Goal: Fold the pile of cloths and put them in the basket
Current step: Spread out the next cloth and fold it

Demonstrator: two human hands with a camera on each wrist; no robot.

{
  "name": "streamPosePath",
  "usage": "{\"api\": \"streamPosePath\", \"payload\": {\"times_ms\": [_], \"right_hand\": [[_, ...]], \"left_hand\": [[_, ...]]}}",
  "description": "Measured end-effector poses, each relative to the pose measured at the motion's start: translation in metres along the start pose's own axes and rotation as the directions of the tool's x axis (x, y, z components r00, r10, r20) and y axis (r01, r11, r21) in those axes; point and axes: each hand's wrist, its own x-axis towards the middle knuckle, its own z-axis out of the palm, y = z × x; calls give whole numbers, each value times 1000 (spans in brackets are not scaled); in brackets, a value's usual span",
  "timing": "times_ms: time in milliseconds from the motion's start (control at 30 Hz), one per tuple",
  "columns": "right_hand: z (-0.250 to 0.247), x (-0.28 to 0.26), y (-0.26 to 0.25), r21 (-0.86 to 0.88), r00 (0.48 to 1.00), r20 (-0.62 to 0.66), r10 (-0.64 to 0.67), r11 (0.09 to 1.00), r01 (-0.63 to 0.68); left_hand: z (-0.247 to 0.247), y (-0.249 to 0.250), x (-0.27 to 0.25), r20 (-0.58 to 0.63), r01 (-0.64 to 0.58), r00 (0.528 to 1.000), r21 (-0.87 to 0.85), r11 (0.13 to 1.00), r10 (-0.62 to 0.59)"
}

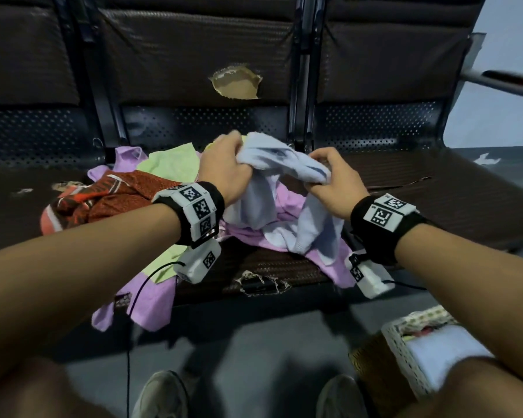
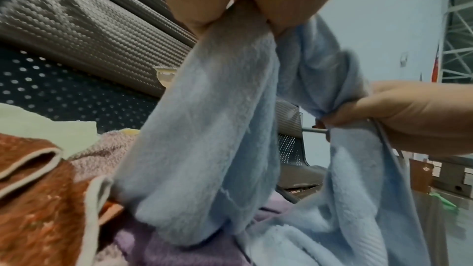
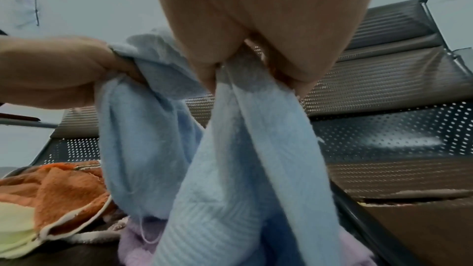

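Both fists are bunched tight on the pale blue terry towel [image 1: 284, 164], left hand [image 1: 224, 167] and right hand [image 1: 329, 176] close together. The towel hangs below them in two drooping lobes onto the lilac cloth [image 1: 254, 233]; the white woven basket [image 1: 405, 351] sits low by the right arm.

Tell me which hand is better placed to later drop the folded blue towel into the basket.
Probably the right hand: the white woven basket stands on the floor at the person's right. Both the right and left hand grip the light blue terry towel, not yet folded.
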Motion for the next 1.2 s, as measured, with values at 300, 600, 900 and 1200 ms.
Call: {"api": "streamPosePath", "payload": {"times_ms": [300, 600, 900, 1200], "right_hand": [[32, 8, -41, 236, 927, 368, 76, 957, -172], [41, 11, -35, -231, 986, 155, -55, 969, 91], [54, -3, -57, -416, 962, 243, -122, 883, 217], [34, 5, -52, -188, 991, -55, -118, 976, 106]], "left_hand": [[-25, -15, -18, 314, 51, 948, 5, 999, -51], [-38, -40, -22, 275, -85, 961, 143, 986, 43], [-27, -11, -19, 193, -123, 977, 164, 979, 90], [-34, -13, 5, 31, -80, 997, 404, 911, 74]]}}
